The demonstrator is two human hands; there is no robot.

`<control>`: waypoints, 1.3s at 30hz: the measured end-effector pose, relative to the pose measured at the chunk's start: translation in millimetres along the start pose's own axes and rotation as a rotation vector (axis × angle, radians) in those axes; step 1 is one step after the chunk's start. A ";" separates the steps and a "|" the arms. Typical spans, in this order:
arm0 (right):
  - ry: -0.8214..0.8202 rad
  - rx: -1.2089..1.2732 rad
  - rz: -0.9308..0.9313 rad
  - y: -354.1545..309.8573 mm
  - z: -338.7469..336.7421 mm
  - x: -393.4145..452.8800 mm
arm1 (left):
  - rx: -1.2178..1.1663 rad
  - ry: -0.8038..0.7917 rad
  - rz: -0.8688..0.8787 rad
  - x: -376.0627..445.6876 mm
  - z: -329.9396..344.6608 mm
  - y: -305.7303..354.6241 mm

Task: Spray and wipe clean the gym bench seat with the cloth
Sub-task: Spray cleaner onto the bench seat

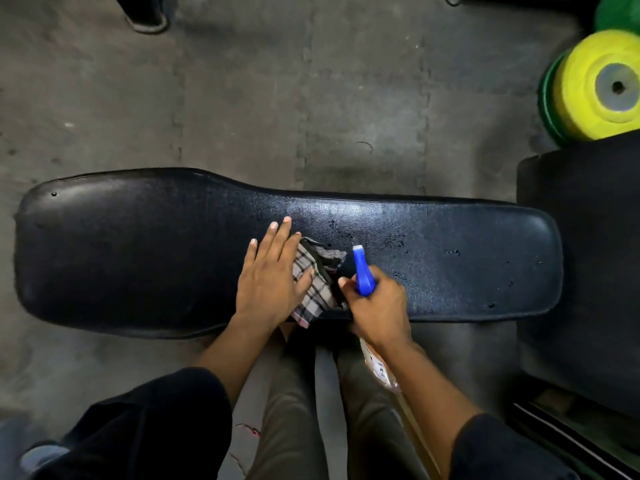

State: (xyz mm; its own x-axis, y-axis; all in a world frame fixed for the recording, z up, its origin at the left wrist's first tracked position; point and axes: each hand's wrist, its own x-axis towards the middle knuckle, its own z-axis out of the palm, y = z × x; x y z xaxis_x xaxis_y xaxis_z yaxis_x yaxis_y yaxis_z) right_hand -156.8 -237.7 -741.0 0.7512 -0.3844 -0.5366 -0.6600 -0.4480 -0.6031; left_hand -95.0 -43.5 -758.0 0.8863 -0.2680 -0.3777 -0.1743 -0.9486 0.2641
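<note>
A long black padded gym bench seat (138,254) lies across the view, with wet droplets on its right half. My left hand (273,275) lies flat, fingers spread, pressing a checked cloth (313,289) onto the seat near its front edge. Just right of the cloth, my right hand (377,306) grips a spray bottle (363,271) with a blue nozzle head that points away from me over the seat. The bottle's body runs down under my wrist and is mostly hidden.
Yellow and green weight plates (595,88) stand at the upper right. A black padded block (588,254) sits against the bench's right end. Grey floor mats (242,98) lie beyond the bench. A shoe (149,19) shows at the top left.
</note>
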 end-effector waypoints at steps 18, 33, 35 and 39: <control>-0.151 -0.094 -0.004 46.5 -6.2 -45.5 | -0.179 0.127 -0.200 -11.2 -0.5 -7.7; 0.183 0.240 -0.592 -160.9 -44.9 4.5 | -0.295 0.005 -0.343 -29.7 -8.5 -14.2; 0.167 0.337 -0.600 -174.3 -38.2 6.3 | -0.303 -0.019 -0.370 -31.4 -7.9 -13.3; 0.107 0.422 -0.607 -184.3 -27.6 9.5 | -0.357 -0.021 -0.360 -33.5 -9.1 -4.8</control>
State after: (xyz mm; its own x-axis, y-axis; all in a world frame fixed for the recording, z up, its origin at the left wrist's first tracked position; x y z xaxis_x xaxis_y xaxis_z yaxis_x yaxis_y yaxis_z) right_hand -27.7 -181.0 -618.7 0.9670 -0.2546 0.0106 -0.0597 -0.2668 -0.9619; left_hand -120.0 -28.4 -738.6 0.8537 0.0586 -0.5174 0.3017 -0.8655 0.3998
